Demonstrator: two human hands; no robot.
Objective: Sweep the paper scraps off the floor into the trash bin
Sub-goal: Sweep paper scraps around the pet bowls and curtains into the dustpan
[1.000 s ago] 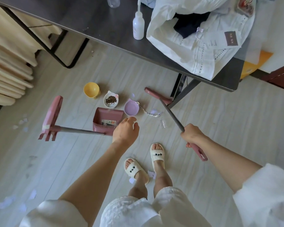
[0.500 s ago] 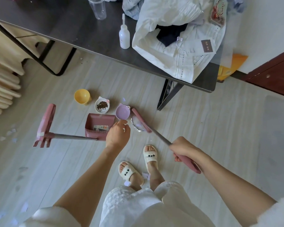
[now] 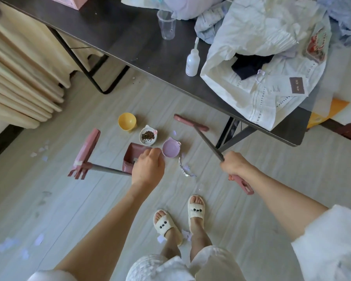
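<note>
Right hand [image 3: 234, 164] clenched around broom handle [image 3: 208, 141]; left hand [image 3: 148, 169] apparently gripping dustpan [image 3: 132, 157] handle. Risk: broom head [image 3: 190, 122] striking purple bowl [image 3: 170, 150], scattering paper scraps [image 3: 187, 169].

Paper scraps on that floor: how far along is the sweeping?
Early. Nothing looks finished: scraps lie at left and more scraps by the lilac bowl. In hand: the right hand grips the broom, the left hand holds the dustpan. Left: gathering everything and binning it; no bin is visible.
</note>
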